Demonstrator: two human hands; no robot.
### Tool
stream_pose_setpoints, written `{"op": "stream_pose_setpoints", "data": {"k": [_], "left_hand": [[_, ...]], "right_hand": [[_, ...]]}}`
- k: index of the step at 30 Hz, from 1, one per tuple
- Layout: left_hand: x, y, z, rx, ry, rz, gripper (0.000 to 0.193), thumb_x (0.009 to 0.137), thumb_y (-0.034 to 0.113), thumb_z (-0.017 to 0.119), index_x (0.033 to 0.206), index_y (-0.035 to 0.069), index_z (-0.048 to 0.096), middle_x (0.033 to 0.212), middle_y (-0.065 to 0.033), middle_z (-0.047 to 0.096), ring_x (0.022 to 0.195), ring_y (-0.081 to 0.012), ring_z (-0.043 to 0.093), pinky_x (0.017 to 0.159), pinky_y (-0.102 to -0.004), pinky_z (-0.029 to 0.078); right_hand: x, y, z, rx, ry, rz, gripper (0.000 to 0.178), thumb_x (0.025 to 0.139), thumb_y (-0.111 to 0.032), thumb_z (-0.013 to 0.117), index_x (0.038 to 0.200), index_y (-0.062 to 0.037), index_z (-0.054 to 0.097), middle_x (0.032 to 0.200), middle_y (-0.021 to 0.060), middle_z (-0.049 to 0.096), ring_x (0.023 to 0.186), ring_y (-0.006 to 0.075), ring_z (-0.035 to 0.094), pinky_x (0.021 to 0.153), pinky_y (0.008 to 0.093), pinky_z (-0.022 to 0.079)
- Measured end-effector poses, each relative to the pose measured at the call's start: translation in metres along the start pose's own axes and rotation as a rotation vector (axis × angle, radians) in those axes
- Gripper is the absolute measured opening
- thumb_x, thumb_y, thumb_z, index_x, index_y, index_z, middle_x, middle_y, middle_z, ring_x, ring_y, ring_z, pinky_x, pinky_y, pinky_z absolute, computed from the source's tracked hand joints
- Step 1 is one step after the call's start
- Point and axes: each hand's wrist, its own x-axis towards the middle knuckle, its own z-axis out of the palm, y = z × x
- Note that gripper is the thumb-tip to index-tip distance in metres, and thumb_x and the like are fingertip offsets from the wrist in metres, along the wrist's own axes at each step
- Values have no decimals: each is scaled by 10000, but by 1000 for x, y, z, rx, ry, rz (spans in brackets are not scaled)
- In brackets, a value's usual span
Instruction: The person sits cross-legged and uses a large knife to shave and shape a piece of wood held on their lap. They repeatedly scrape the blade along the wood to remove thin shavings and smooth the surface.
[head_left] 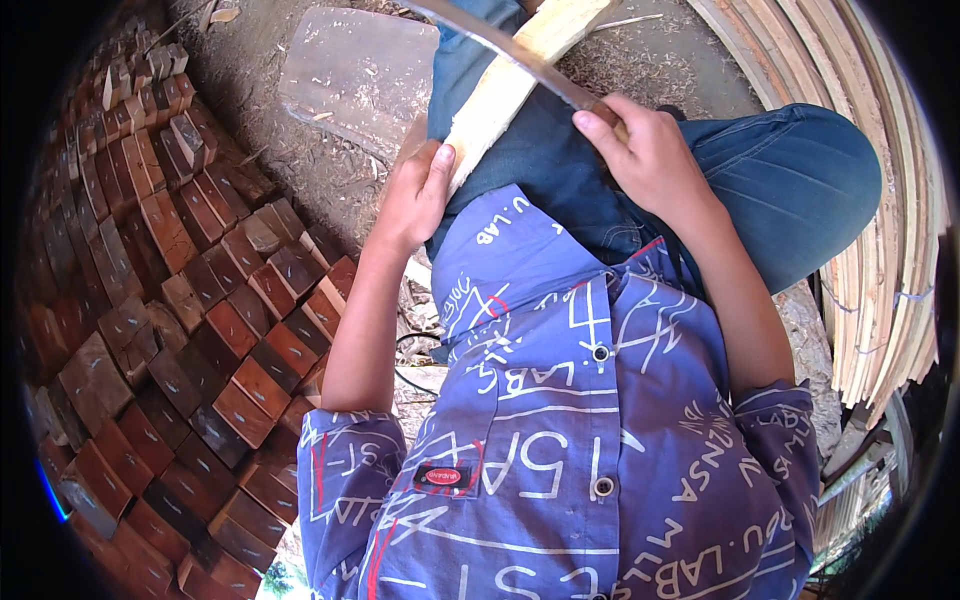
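Note:
A pale, freshly cut strip of wood point(492, 112) slants up and away across my legs. My left hand point(414, 192) is closed round its near end, the thumb lying on top. My right hand point(648, 152) grips the handle end of a long-bladed knife point(505, 46), most of the handle being covered by my fingers. The narrow blade passes over the wood and runs out of view at the top; whether its edge touches the surface I cannot tell. The far end of the wood is also cut off by the picture's edge.
Reddish-brown wood blocks point(215, 330) are stacked in rows on my left. Long pale wood strips point(880, 200) lie bundled on my right. A flat, worn board point(350, 75) rests on the ground ahead, with shavings scattered around. My bent knee point(800, 190) reaches toward the strips.

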Motion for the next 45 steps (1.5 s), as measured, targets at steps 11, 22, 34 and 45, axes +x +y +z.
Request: {"op": "stream_pose_setpoints", "data": {"k": [11,22,34,45], "left_hand": [[-28,3,3,39,9,-127,485,1005,408,424,881,-46,541,761,-299,584,773,-464,602,687,-480,455],[-15,-4,10,-32,86,-43,472,1003,389,439,851,-48,531,741,-310,572,761,-490,578,666,-486,445],[-16,-1,11,-56,84,-106,509,997,416,436,870,-66,539,755,-315,570,766,-488,571,693,-476,450],[-8,-6,8,-68,41,-127,511,1000,415,424,890,-64,561,800,-314,579,794,-458,585,736,-449,453]], "right_hand": [[7,7,13,-613,24,-249,528,885,-573,565,868,-48,618,640,142,655,627,327,675,534,441,534],[12,10,18,-512,39,-201,513,886,-571,569,865,-60,613,620,162,640,614,363,661,537,457,527],[20,39,-25,-773,142,-181,518,880,-614,547,850,-100,606,573,139,620,556,332,655,480,424,519],[25,7,34,-660,111,-347,509,875,-607,556,837,-101,603,562,121,622,550,303,664,488,413,530]]}}
